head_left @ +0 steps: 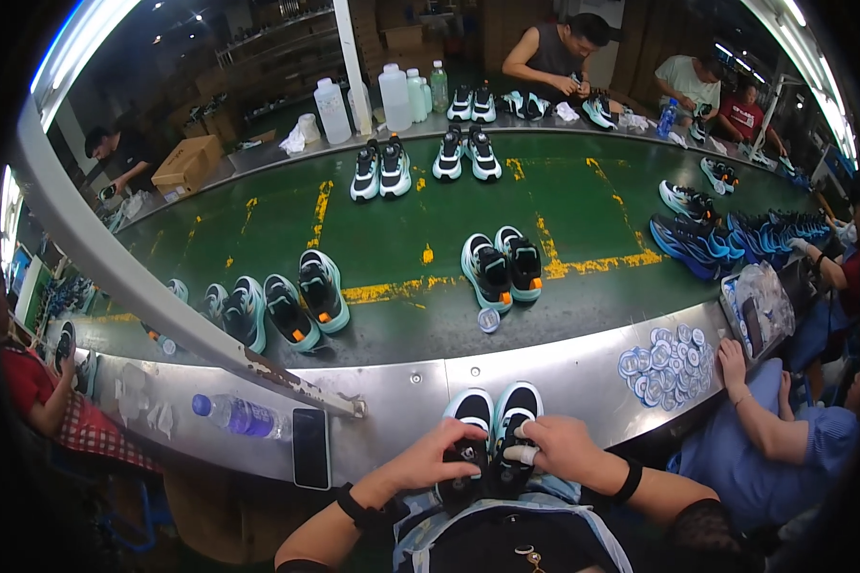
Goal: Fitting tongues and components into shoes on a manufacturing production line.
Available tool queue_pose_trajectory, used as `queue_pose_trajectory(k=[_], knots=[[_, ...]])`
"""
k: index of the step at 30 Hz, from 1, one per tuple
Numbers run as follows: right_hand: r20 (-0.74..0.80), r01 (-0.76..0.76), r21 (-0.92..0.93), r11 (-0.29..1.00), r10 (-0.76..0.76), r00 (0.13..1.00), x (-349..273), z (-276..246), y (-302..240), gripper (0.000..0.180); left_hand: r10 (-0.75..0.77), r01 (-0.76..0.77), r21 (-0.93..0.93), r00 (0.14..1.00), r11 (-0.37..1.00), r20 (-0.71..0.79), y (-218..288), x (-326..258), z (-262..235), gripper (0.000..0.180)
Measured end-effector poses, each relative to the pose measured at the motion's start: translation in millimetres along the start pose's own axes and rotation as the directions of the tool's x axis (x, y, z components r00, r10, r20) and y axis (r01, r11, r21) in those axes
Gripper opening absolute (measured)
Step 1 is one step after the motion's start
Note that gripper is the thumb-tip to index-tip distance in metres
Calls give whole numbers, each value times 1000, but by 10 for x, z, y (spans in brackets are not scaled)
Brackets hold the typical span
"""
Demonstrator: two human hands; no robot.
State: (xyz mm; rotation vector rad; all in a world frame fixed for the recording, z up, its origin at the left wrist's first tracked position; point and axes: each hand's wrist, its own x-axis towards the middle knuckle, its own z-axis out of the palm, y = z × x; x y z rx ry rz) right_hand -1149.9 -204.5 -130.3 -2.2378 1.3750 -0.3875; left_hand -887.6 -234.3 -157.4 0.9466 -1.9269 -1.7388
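Sneakers (492, 425), a black and white pair, stand toe-outward at the near edge of the steel counter (564, 368), their heels against my lap. My left hand (430, 458) curls over the tongue of the left shoe and my right hand (559, 447) pinches at the laces of the right shoe, fingers closed on it; the two hands sit just beside each other. On the counter to my left lie a dark phone (311, 447) and a plastic water bottle (234, 416) on its side, near the front edge. A heap of round white stickers (664, 368) lies toward the counter's right end, by another person's hand (733, 363). Beyond the counter, on the green belt (382, 234), a matching shoe pair (504, 267) stands near the belt's near edge, with a small clear cap (488, 320) just in front of it.
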Motion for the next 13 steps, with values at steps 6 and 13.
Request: queue_pose_trajectory(k=[6, 13], knots=[[-74, 118, 94, 989, -111, 991, -2, -41, 68, 24, 15, -8, -41, 985, 999, 172, 112, 118, -183, 38], [64, -23, 274, 961, 6, 998, 42, -128, 121, 34, -79, 84, -114, 996, 990, 42, 130, 81, -119, 50]])
